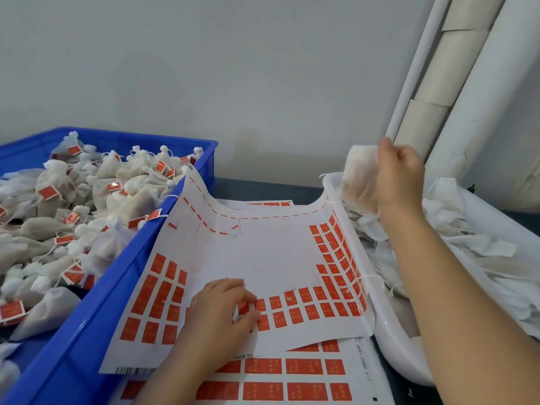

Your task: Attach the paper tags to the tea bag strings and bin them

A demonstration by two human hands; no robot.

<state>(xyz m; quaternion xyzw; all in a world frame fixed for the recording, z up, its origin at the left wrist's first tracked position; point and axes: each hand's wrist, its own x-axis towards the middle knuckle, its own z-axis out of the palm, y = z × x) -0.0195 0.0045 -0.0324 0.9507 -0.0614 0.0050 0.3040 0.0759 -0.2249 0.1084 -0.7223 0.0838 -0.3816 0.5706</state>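
Ideally, 1 red tag (243,307), pinched by the left hand (216,314), is peeled slowly, the tea bag (361,176) being gripped by the right hand (400,179).

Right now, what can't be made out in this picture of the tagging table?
Print on the red tags: too small, head view.
Tea bag: blurred; right hand hides its string.
Whether the left hand has a tag pinched: the hand covers it.
Blue bin: cut off by left edge.

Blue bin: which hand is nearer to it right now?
Left. The left hand pinches a tag on the sheet next to the blue bin. The right hand holds a tea bag over the white tub, across the sheet from the bin.
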